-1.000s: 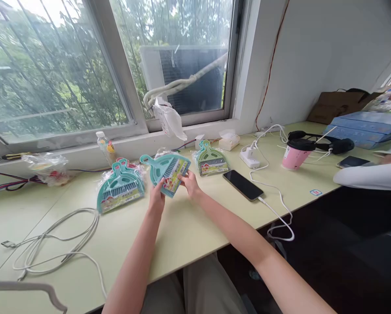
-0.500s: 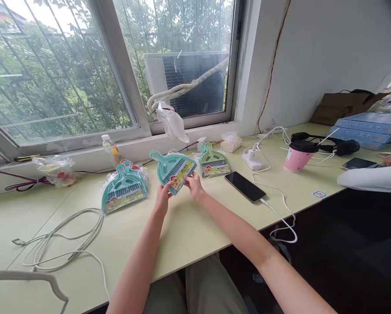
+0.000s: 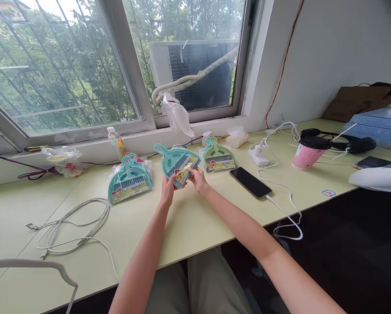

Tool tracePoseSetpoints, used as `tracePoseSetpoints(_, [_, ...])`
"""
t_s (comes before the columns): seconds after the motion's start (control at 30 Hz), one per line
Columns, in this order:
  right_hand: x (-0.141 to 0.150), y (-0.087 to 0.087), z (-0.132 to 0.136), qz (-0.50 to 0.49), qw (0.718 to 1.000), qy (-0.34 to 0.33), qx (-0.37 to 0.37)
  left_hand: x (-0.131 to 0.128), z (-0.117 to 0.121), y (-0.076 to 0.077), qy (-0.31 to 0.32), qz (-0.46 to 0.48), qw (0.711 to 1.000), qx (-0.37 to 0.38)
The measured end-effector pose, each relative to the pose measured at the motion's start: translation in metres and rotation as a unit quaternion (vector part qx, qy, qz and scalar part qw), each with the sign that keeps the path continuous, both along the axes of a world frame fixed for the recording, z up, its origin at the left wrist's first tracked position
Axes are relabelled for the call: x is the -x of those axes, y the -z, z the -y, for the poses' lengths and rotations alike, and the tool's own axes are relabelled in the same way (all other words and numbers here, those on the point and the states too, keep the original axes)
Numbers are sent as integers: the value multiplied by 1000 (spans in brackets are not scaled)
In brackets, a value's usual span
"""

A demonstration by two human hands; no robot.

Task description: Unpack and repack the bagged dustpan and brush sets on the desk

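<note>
A window stands behind the pale yellow table. Above this table is the turquoise dustpan-and-brush set, held at its lower part between the left hand and the right hand. Its surface looks slippery, so one loosened hold could let it drop.

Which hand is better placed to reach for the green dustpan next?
Probably the right: the right hand lies between the left hand and the green dustpan, though both hands hold the teal dustpan.
</note>
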State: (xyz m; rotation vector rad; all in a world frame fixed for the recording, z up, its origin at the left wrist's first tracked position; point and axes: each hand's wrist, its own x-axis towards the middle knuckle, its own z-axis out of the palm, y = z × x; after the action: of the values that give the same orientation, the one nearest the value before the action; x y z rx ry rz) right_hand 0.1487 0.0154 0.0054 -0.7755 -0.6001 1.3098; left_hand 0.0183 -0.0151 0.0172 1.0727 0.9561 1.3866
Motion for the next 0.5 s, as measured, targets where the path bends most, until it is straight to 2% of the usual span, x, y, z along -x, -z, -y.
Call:
tracePoseSetpoints(0.2, [-1,1,1,-3,1000,11,7,7,-3,1,76,-23,997,8])
tracePoseSetpoints(0.37, [-2,1,-1,0,999,13,29,14,-11,11,88,-36,995,19])
tracePoseSetpoints(0.5, [-2,1,0,0,1000,14,13,12,-11,12,83,-34,996,6])
